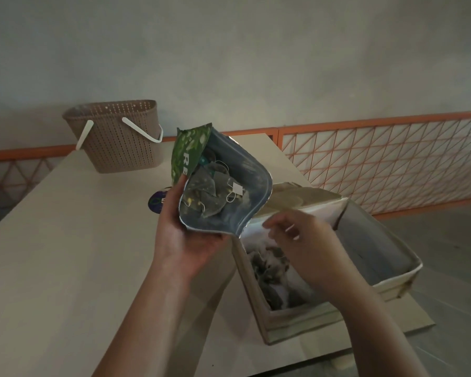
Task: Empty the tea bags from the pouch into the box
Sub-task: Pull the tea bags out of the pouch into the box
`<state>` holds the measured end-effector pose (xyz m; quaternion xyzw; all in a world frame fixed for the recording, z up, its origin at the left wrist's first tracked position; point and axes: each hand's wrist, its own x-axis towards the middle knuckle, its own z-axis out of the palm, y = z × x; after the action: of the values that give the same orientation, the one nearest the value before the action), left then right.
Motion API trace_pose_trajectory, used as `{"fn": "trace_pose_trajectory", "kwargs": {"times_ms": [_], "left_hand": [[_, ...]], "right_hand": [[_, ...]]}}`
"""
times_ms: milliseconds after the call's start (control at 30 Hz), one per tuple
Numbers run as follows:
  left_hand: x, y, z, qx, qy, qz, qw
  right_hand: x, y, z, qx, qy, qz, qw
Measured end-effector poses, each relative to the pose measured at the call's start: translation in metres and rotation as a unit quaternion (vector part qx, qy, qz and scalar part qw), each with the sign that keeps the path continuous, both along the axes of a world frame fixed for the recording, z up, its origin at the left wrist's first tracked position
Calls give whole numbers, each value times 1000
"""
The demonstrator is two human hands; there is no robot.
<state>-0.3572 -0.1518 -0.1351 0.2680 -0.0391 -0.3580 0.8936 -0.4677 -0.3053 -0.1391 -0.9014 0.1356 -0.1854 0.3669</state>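
The left hand (186, 235) gripped the green foil pouch (223, 183) from below, its mouth open toward the viewer and mesh tea bags (206, 193) inside. The right hand (307, 248) hovered loosely curled, holding nothing, over the pale cardboard box (297, 319) at five o'clock, where more bags lay. A brown perforated plastic basket (120, 137) stood at ten o'clock on the beige table (65, 254).

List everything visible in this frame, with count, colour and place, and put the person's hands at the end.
pouch: one, green outside, silvery inside, open, held above the table
tea bags: several, greyish, inside the pouch; more in the box
box: one, beige, open, at the table's right edge
basket: one, brown with white handles, far end of table
round item: one, dark, behind the left hand
table: one, light beige
left hand: holding the pouch
right hand: over the box
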Motion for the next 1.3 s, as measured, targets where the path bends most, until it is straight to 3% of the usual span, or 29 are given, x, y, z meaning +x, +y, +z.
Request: {"fn": "trace_pose_trajectory", "kwargs": {"times_ms": [100,233,333,533,800,1033,1133,1300], "left_hand": [[2,-1,0,11,-11,14,1000],[1,-2,2,13,11,18,1000],[0,-1,2,10,8,25,1000],[0,1,4,19,0,44,999],[3,4,3,17,-5,42,999],[6,6,9,2,7,60,998],[6,5,8,2,6,56,998],[6,5,3,-19,9,41,999]], "right_hand": [[2,12,24,49,-165,-8,985],[22,34,41,-62,-203,46,976],[51,46,46,-160,-170,70,970],[90,52,50,-271,44,86,958],[91,48,52,-271,30,63,960],[52,35,63,-83,-183,79,976],[32,24,63,43,-201,87,975],[-2,7,66,231,-285,94,925]]}}
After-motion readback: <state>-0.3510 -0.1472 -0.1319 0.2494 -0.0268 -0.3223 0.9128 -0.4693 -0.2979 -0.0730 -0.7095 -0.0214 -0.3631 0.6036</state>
